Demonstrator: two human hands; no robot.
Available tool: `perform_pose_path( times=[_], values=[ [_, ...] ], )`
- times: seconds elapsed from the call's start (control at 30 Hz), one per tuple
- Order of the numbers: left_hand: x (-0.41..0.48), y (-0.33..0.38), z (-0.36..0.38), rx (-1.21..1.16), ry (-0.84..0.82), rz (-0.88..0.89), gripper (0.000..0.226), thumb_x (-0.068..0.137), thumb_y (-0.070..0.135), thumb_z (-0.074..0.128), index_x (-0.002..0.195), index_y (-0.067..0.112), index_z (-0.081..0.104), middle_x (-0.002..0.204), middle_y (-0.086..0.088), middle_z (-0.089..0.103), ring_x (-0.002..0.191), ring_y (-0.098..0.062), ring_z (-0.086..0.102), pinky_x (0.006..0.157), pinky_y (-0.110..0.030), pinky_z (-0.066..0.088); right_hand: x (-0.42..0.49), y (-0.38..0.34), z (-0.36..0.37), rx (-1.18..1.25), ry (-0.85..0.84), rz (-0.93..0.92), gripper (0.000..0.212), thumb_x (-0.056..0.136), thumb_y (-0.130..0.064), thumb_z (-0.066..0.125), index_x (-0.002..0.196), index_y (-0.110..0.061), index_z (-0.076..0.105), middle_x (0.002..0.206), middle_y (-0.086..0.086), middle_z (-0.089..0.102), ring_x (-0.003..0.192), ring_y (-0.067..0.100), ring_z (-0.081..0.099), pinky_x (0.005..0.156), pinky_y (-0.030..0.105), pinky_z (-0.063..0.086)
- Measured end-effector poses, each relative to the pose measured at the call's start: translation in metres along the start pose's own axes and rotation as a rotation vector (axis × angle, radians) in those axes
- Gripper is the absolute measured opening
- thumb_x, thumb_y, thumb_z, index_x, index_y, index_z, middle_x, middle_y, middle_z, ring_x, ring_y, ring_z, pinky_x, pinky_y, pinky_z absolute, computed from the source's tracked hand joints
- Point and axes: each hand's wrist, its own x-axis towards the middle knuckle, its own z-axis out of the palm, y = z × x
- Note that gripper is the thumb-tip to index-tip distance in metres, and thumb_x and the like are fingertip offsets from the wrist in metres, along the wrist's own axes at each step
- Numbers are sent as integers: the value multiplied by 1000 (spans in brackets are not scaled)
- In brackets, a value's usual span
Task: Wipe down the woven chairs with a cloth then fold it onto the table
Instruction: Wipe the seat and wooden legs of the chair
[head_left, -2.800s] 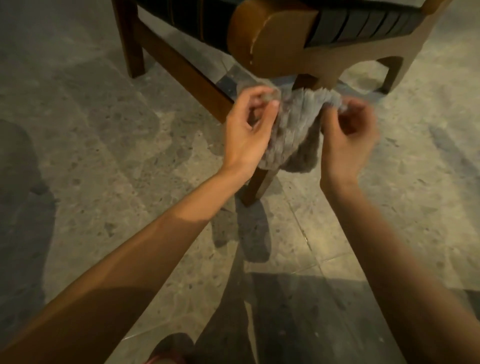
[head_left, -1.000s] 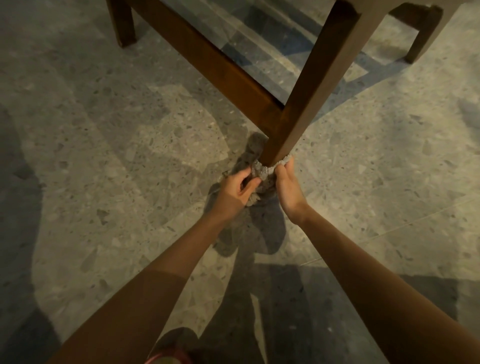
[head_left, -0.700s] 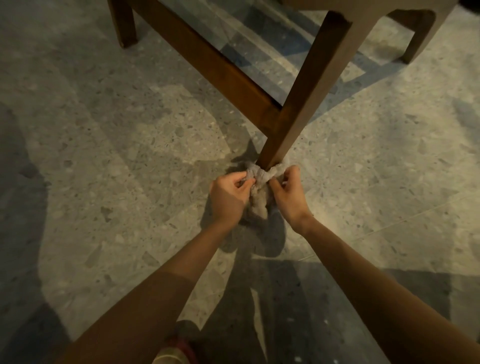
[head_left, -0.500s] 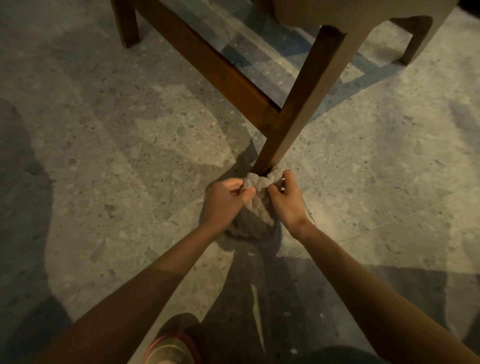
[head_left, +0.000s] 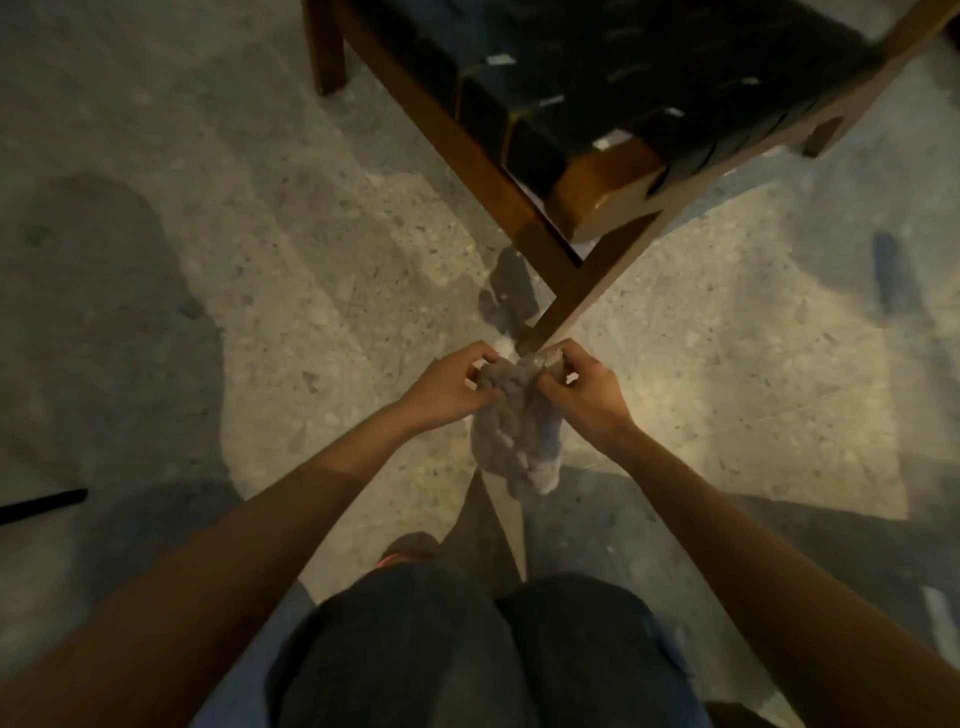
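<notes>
Pinching the bunched grey cloth (head_left: 519, 436) between my left hand (head_left: 447, 389) and right hand (head_left: 582, 395), just below the foot of the chair leg (head_left: 566, 306) ahead of them, I judge the wiping unfinished, the folding onto a table undone.

Bottom of chair leg (head_left: 587, 296) hidden behind cloth (head_left: 519, 431); woven seat (head_left: 649, 67) cut off by top edge; view motion-blurred.

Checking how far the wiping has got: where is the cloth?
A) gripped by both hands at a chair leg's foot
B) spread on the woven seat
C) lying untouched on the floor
A: the left hand and right hand both grip the bunched cloth at the foot of the leg.
</notes>
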Motion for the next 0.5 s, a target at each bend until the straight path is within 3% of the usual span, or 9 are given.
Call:
perform_pose_path(
  times=[0.1,0.17,0.27,0.37,0.43,0.5],
  values=[
    [-34,27,-30,52,-29,-63,23,84,15,66,101,20,52,94,2,58,87,-16,56,65,-19,41,-26,-36,-9,-91,-79,20,13,94,-24,56,106,-29,56,94,-10,58,85,8,57,86,28,52],
    [-58,48,-51,123,-48,-78,23,84,18,66,102,19,52,98,-1,57,88,-17,54,65,-24,37,-47,-63,-19,-134,-86,-35,23,93,-26,59,116,-24,58,96,-11,57,88,7,55,83,17,47],
    [-97,86,-83,148,-38,-85,21,84,19,67,94,21,49,94,1,56,85,-19,55,66,-27,39,-73,-112,-37,-143,-91,-32,22,91,-28,62,113,-23,61,95,-12,57,90,5,53,74,4,34],
    [-136,129,-117,192,-2,-72,22,82,20,71,91,20,51,96,0,54,90,-19,55,67,-25,37,-96,-167,-60,-148,-158,33,29,90,-34,62,115,-21,61,107,-6,62,97,8,52,86,17,39],
    [-164,162,-141,224,19,-36,26,80,23,74,90,23,50,107,-2,47,97,-15,51,75,-23,38,-114,-208,-78,-134,-181,49,28,89,-36,63,114,-23,60,112,-2,63,100,12,56,92,25,42],
    [-193,196,-167,242,22,14,27,78,26,76,87,22,50,121,-3,46,109,-14,49,89,-28,42,-132,-249,-98,-134,-174,26,21,87,-36,66,107,-28,60,100,-9,63,91,8,58,84,19,44]
  ],
)
